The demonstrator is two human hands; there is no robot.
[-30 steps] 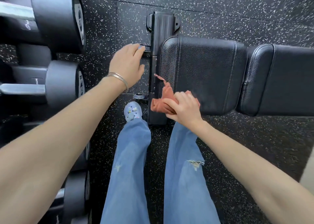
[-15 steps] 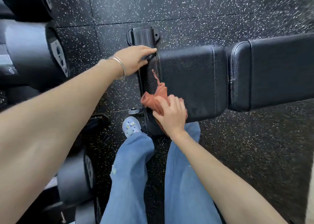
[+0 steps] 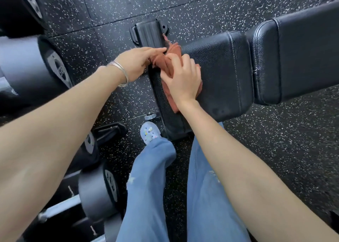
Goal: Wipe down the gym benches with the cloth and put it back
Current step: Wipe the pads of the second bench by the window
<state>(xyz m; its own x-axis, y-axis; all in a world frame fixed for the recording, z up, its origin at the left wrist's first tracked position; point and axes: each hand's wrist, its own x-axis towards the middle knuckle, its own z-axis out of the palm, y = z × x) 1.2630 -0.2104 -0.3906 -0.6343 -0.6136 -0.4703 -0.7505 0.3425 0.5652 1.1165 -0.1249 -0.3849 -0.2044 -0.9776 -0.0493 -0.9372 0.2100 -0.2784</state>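
Observation:
A black padded gym bench crosses the view, its seat pad in the middle and its back pad to the right. A rust-orange cloth lies bunched on the left end of the seat pad. My right hand lies on top of the cloth, with bent fingers gripping it against the pad. My left hand, with thin bracelets on the wrist, reaches in from the left. Its straight fingertips touch the cloth at the pad's end edge. Part of the cloth is hidden under my right hand.
Black dumbbells sit on a rack along the left, with another dumbbell lower down. The bench's black foot sticks out beyond the seat end. My jeans-clad legs and a light shoe stand on the speckled rubber floor.
My right hand has slid the cloth from the near corner of the seat pad up along its left end. My left hand has shifted from the pad's end to touch the cloth.

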